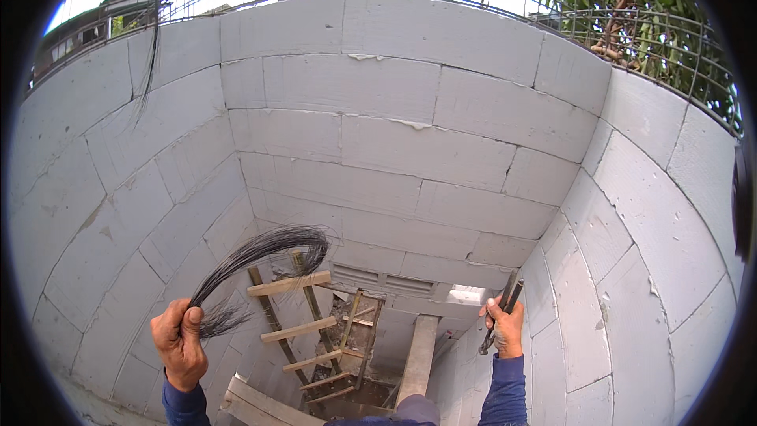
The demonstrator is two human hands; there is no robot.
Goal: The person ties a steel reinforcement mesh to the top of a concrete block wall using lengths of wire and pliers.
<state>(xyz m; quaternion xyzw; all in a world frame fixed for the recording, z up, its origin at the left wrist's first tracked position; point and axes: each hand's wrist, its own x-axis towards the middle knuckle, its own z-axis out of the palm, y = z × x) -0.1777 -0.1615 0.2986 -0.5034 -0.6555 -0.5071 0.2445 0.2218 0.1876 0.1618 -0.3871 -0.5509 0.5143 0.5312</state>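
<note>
- The person's left hand (183,339) was clenched around a bundle of thin dark wire (260,248), thumb pressed over it.
- The bundle was held up before the left block wall (134,252); it arched rightward out of the fist and curled down at its far end, while shorter loose ends fanned out beside the thumb.
- The right hand (509,327) grasped a dark metal hand tool (512,297), near the right block wall's (631,221) lower inner corner; its long part pointed up, a hooked end showed below the fingers, and its exact kind was too small to tell.
- Both hands were well apart.
- Below the wire stood a wooden ladder (298,330) with pale rungs, near the far block wall's (378,87) lower left corner.
- Over the left wall's top edge hung a dark strand of wire (151,63).
- Beyond the right wall's top edge grew a leafy tree (646,71).
</note>
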